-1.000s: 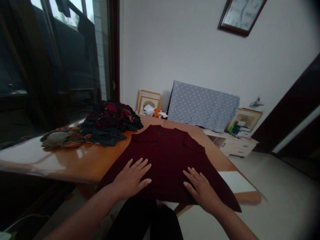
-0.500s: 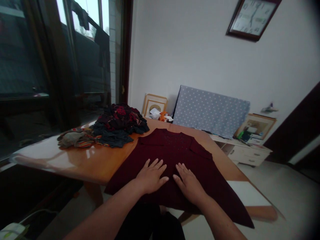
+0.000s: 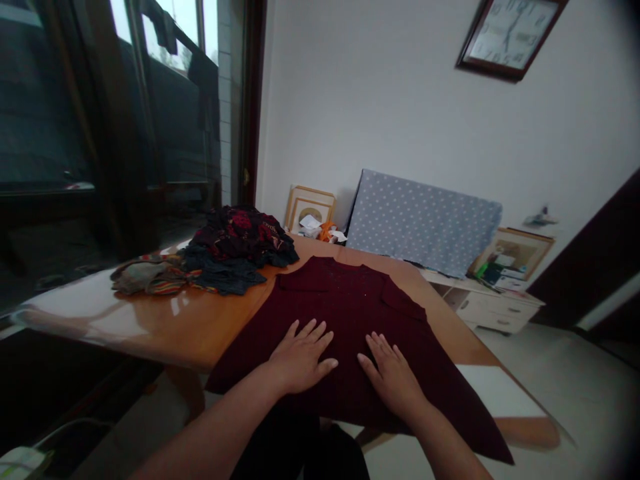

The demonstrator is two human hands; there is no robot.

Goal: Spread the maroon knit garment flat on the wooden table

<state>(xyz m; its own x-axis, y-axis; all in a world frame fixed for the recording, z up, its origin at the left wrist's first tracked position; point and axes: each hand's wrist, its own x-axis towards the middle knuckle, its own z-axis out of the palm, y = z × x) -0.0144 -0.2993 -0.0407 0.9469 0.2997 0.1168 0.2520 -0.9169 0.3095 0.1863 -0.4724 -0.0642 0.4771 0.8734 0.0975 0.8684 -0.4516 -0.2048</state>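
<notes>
A dark maroon short-sleeved top [image 3: 345, 313] lies spread out over the wooden table, its neckline facing away from me and its hem hanging at the near edge. My left hand [image 3: 303, 355] rests flat on the left half of the cloth, fingers apart. On the right half, my right hand [image 3: 391, 373] also lies flat, its thumb held away from the fingers. Neither hand grips anything. Both sleeves are laid down along the sides of the garment, and small sparkling specks show below the neckline.
A heap of crumpled clothes [image 3: 240, 243] sits on the table [image 3: 200, 333] at the back left. Beyond the table stand a white cabinet [image 3: 493, 308], a dotted blue cloth cover [image 3: 420, 220] and framed pictures. Glass doors are at the left.
My right hand has slid slightly to the right and nearer to me across the top. The left hand stays almost where it was.
</notes>
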